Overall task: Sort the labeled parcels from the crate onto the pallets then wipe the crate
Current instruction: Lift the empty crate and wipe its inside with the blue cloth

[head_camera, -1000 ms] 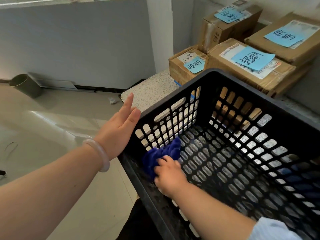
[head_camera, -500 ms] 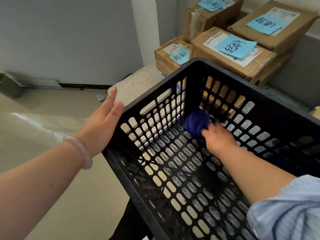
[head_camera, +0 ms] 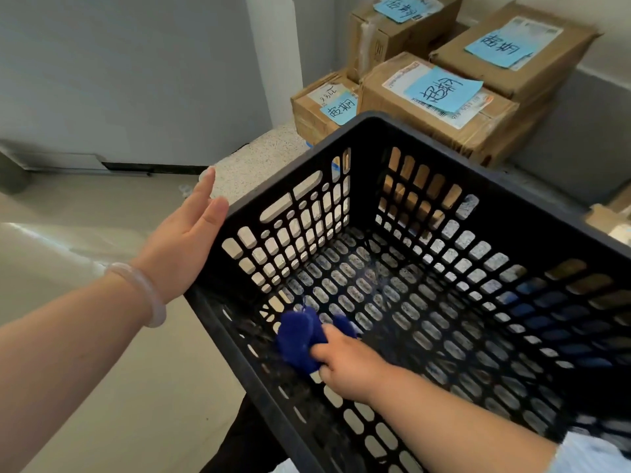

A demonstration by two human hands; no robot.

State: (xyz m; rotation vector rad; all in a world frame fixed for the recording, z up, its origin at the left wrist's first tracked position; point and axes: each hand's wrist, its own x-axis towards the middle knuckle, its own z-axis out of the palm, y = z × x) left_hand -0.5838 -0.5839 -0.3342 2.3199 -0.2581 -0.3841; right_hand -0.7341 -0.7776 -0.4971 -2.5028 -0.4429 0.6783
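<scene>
We brace crate (head_camera: 512,209) with left hand (head_camera: 186,247): fingers straight, palm flat against outer left wall. Right hand (head_camera: 351,367) inside crate, fingers curled round blue cloth (head_camera: 298,339). Cloth pressed on perforated crate floor, near left wall. Labeled parcels (head_camera: 440,107) stacked beyond crate's far corner, blue notes on top.

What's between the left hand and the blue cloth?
Head view: the crate's perforated side wall. The left hand lies flat on its outside; the cloth, gripped by the right hand, is inside.
</scene>
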